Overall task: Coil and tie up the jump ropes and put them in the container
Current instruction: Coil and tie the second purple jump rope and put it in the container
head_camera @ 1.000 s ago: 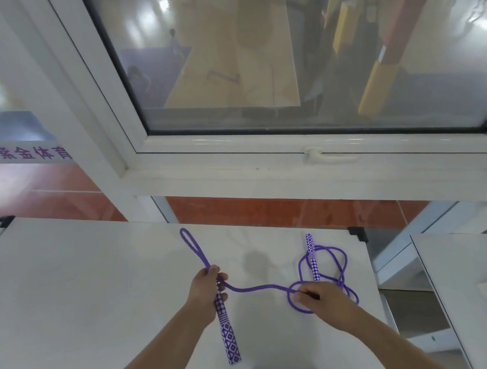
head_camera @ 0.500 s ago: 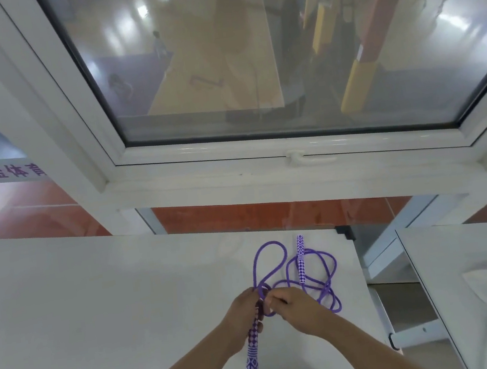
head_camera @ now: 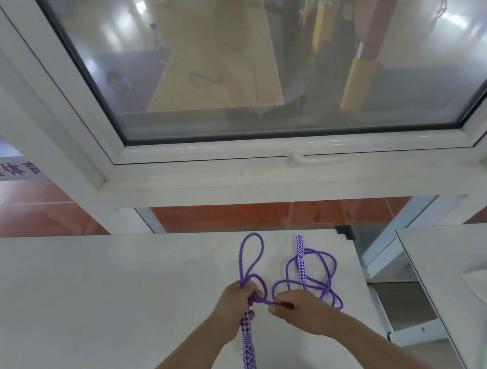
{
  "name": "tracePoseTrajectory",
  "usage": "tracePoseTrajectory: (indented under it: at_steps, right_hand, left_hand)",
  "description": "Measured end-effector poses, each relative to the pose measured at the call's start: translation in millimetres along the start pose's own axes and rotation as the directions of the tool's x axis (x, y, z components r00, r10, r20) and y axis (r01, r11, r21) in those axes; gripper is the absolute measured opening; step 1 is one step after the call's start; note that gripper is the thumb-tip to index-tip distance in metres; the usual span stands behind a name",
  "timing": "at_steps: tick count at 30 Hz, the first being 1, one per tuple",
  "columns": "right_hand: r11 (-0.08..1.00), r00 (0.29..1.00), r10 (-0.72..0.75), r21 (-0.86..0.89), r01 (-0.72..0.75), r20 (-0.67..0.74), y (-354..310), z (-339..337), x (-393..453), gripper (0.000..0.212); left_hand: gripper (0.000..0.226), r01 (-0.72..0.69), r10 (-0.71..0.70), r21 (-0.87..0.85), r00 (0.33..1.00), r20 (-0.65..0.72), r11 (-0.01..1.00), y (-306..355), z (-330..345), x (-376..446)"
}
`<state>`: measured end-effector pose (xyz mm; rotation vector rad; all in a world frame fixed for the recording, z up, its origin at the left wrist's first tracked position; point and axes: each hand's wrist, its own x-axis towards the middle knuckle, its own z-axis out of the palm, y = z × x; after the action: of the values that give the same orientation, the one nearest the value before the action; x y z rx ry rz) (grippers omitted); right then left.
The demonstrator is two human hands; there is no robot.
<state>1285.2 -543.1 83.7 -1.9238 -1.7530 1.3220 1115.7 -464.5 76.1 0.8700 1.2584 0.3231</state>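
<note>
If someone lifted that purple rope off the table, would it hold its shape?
Probably not: the purple rope lies in loose, uneven loops, so it looks floppy and would likely sag. Its patterned handle looks rigid and straight and, being round, might roll.

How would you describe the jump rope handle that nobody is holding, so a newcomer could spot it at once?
Start at the white table below the big window. Near its far right corner lies a loose purple rope tangle, and the free handle lies across it. Unlike the handle gripped in the left hand, it rests untouched, pointing toward the window.
</note>
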Motion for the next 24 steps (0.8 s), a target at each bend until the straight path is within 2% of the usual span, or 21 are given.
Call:
tracePoseTrajectory:
  at_steps: [6, 10, 13, 16, 19, 22, 24]
  right_hand:
    - [0.996, 0.998, 0.062, 0.067, -0.062, -0.002, 18.9, -14.3, -10.1, 0.028]
    - [0.992, 0.999, 0.039, 0.120, -0.038, -0.008, 15.0, -21.1, -17.5, 0.031]
    - [0.990, 0.999, 0.034, 0.140, -0.029, -0.039, 7.5, -21.0, -16.1, 0.028]
    - [0.969, 0.985, 0.096, 0.241, -0.058, -0.145, 2.1, -19.5, -10.6, 0.022]
    - [0.960, 0.970, 0.158, 0.257, -0.108, -0.184, 2.7, -20.1, -7.6, 0.020]
    - [0.946, 0.992, 0.116, 0.310, -0.099, -0.038, 5.4, -17.8, -10.1, 0.021]
    - [0.964, 0.997, 0.070, 0.253, -0.076, 0.036, 4.7, -13.4, -12.2, 0.018]
  left_hand:
    - [0.025, 0.004, -0.045, -0.305, 0.991, -0.128, 0.952, 21.2, -45.9, 17.4]
    - [0.030, 0.006, -0.029, -0.176, 0.991, -0.130, 0.984, 18.7, -56.3, 20.1]
    - [0.037, 0.016, -0.018, -0.048, 0.999, -0.035, 0.999, 9.6, -50.0, 16.2]
    - [0.045, 0.042, -0.045, 0.077, 0.998, 0.035, 0.996, 2.1, -40.9, 10.5]
    - [0.043, 0.114, -0.114, 0.045, 0.994, -0.002, 0.993, -2.3, -36.5, 6.9]
    - [0.036, 0.146, -0.147, -0.096, 0.989, -0.006, 0.985, -4.8, -35.8, 6.4]
    - [0.032, 0.127, -0.126, -0.128, 0.992, 0.010, 0.984, -3.6, -34.4, 4.5]
